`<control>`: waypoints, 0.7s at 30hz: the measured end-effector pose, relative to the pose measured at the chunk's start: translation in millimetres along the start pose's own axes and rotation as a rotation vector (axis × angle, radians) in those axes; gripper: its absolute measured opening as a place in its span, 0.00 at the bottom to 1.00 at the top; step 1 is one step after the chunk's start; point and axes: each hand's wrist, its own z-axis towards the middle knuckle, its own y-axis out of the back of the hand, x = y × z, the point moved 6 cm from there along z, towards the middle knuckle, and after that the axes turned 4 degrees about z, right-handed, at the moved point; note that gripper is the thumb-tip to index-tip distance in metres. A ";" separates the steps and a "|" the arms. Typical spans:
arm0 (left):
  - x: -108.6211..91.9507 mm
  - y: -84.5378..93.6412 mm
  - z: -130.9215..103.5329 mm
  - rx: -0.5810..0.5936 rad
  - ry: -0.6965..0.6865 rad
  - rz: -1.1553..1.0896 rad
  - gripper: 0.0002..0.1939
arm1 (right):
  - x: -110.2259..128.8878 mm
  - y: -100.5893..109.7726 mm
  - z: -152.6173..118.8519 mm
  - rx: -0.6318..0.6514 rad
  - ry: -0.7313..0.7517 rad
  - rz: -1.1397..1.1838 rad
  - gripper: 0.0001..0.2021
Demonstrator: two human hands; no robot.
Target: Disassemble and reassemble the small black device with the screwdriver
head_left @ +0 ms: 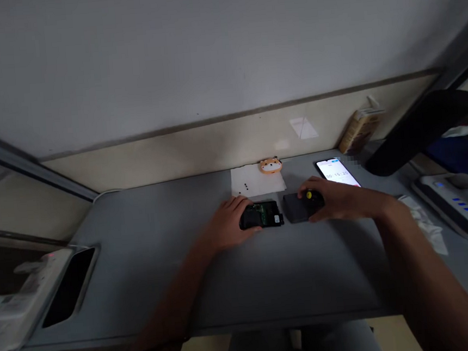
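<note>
My left hand [237,223] is closed around the left end of a black device [271,218]. The device lies flat on the grey desk [144,271], and its open top bares a green circuit board [263,212]. Just to its right, a small gap away, is a dark grey flat cover [294,207]. My right hand [326,197] grips the cover's right end between thumb and fingers. A black thing with a round yellow end [309,194] also shows within that hand; its kind is unclear, though it resembles a screwdriver handle.
White paper [255,182] with small dark bits, perhaps screws, lies behind my hands. On it stands an orange animal-faced case [271,165]. A lit phone [336,172] shows a timer. Another phone [69,288] is left; a carton [361,129], black cylinder [422,131] and blue-lit device [462,207] are right.
</note>
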 end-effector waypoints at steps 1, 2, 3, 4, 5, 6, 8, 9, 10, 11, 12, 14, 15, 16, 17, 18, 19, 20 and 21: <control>-0.1 -1.3 0.3 -0.002 0.004 0.006 0.22 | 0.8 -0.2 -0.2 -0.012 0.025 -0.002 0.21; -0.4 -2.7 0.7 -0.004 0.006 0.012 0.23 | 3.8 -0.3 -0.1 -0.030 0.059 -0.006 0.20; -0.7 -4.1 1.0 -0.009 0.008 0.018 0.24 | 9.2 0.7 0.1 -0.067 0.103 -0.007 0.18; -0.9 -5.3 1.2 -0.013 0.008 0.021 0.26 | 17.0 3.2 0.1 -0.129 0.156 -0.005 0.14; -1.1 -6.2 1.2 -0.020 0.009 0.023 0.27 | 27.0 7.1 -0.5 -0.215 0.219 0.008 0.09; -1.2 -6.7 1.1 -0.028 0.011 0.022 0.28 | 37.7 13.7 -2.8 -0.349 0.280 0.031 0.07; -0.7 -6.5 0.6 -0.047 0.020 0.016 0.30 | 56.5 28.3 -12.8 -0.677 0.391 0.118 0.10; -0.5 -6.3 0.4 -0.055 0.027 0.011 0.30 | 62.4 33.3 -18.8 -0.822 0.427 0.179 0.12; -0.5 -6.1 0.2 -0.061 0.032 0.006 0.31 | 67.2 35.7 -24.4 -0.941 0.463 0.208 0.15; -1.1 -6.0 0.2 -0.067 0.036 0.001 0.32 | 69.7 36.0 -28.3 -1.029 0.471 0.212 0.19; -2.2 -6.3 0.4 -0.072 0.037 -0.003 0.33 | 70.0 35.0 -30.3 -1.090 0.463 0.215 0.21; -6.7 -7.6 1.7 -0.084 0.027 -0.006 0.35 | 65.3 30.3 -28.6 -1.132 0.404 0.225 0.24; -9.9 -8.5 2.7 -0.089 0.017 -0.005 0.36 | 61.6 27.0 -25.4 -1.118 0.371 0.241 0.24; -13.3 -9.7 3.9 -0.094 0.007 -0.004 0.36 | 58.0 23.3 -21.4 -1.092 0.343 0.261 0.23; -16.6 -10.7 5.1 -0.099 0.002 -0.001 0.35 | 55.3 19.4 -17.0 -1.056 0.323 0.273 0.22; -19.7 -11.7 6.2 -0.103 -0.002 0.003 0.33 | 53.7 15.4 -12.7 -1.014 0.309 0.271 0.21; -22.2 -12.5 7.3 -0.106 -0.001 0.007 0.31 | 53.0 11.6 -8.9 -0.975 0.300 0.259 0.20; -24.1 -13.3 8.2 -0.109 0.004 0.011 0.29 | 52.9 8.1 -5.9 -0.942 0.292 0.241 0.19; -25.3 -13.6 8.9 -0.115 0.011 0.015 0.27 | 53.1 5.0 -3.4 -0.915 0.289 0.223 0.18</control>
